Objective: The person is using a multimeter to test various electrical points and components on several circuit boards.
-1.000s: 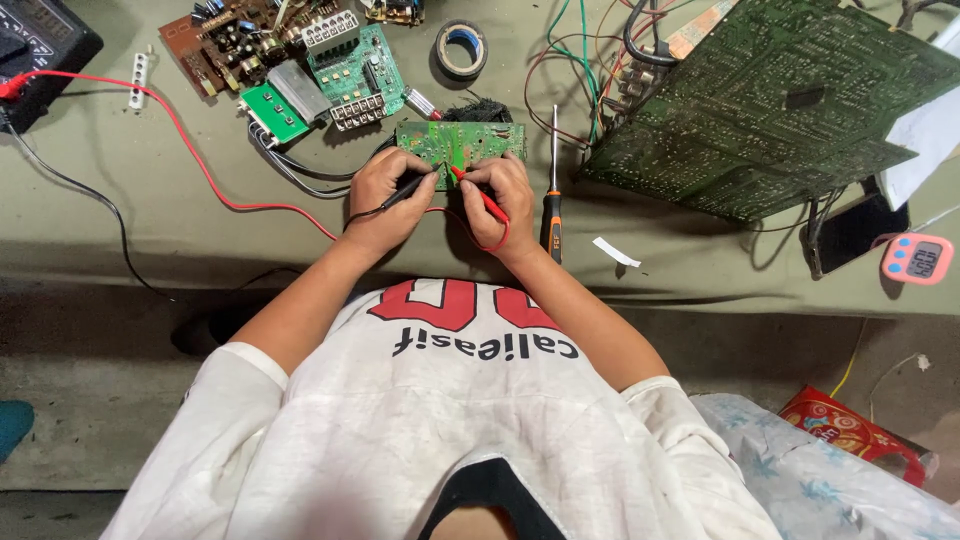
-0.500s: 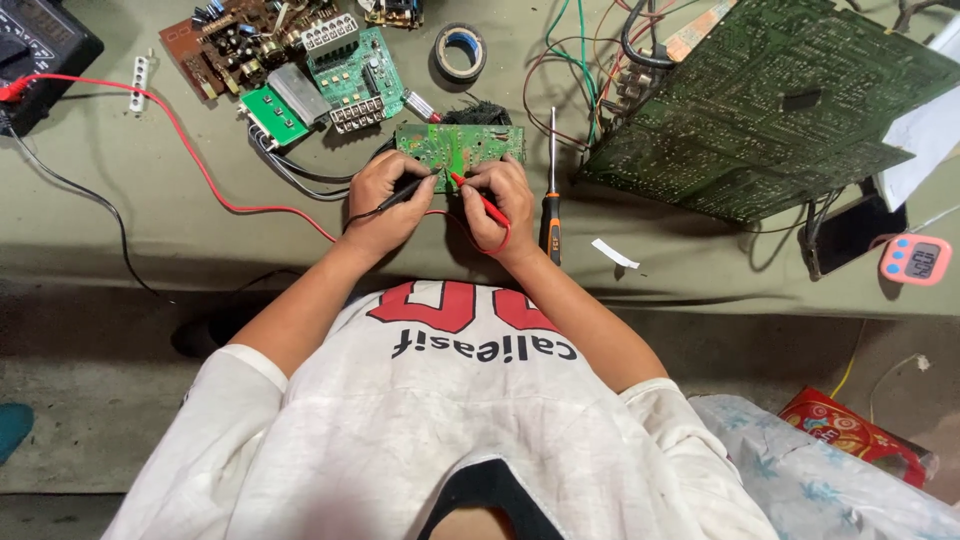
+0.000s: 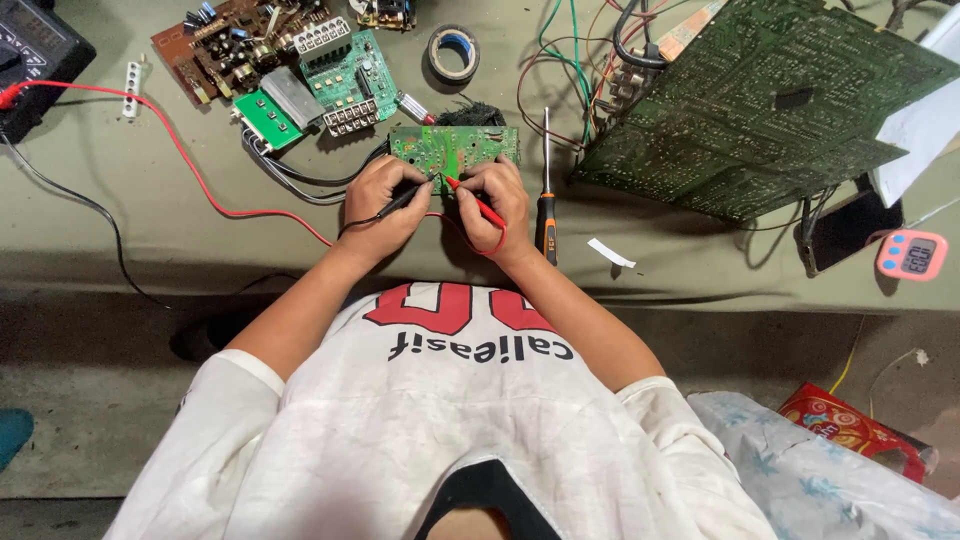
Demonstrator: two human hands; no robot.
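A small green circuit board [image 3: 455,146] lies flat on the olive-covered table [image 3: 200,240] in front of me. My left hand [image 3: 380,205] holds a black probe [image 3: 403,199] whose tip touches the board's near edge. My right hand [image 3: 495,205] grips a red probe [image 3: 470,197], its tip also on the board close to the black one. Red and black leads [image 3: 190,165] run left across the cloth to a black meter [image 3: 35,50] at the far left corner.
An orange-handled screwdriver [image 3: 545,200] lies just right of my right hand. Several circuit boards [image 3: 290,70] sit at back left, a tape roll [image 3: 453,53] behind, a large green board [image 3: 770,100] propped at right, a phone [image 3: 845,230] and a pink timer [image 3: 912,255].
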